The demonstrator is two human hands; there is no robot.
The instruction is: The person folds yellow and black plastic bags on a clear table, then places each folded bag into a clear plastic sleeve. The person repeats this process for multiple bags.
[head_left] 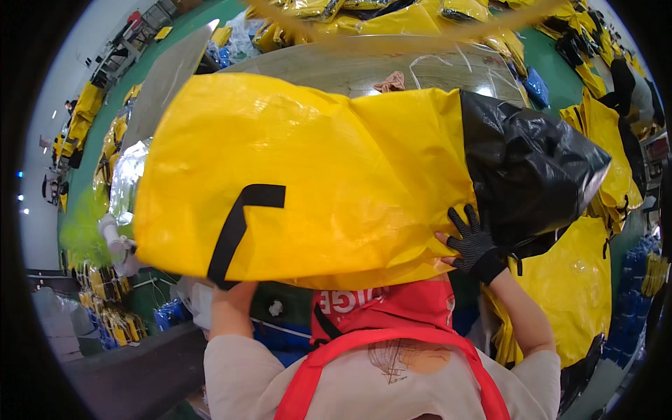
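Observation:
A large yellow bag [315, 175] with a black end [528, 164] spreads across the view in front of me, above a table. A black strap [231, 234] bends over its near left part. My right hand [476, 245], in a dark dotted glove with some fingertips bare, rests on the bag's near edge beside the black end, fingers spread. At the near left edge, by the strap, my left hand [238, 292] reaches behind the bag. Its fingers are hidden there, so its grip cannot be seen.
Beyond the bag, the table [322, 64] holds a brownish cloth [390, 82] and white string-like strips. A heap of yellow bags [392, 21] lies past it. More yellow sheets [570, 287] are at my right. A dark bench-like surface [133, 371] stands at near left.

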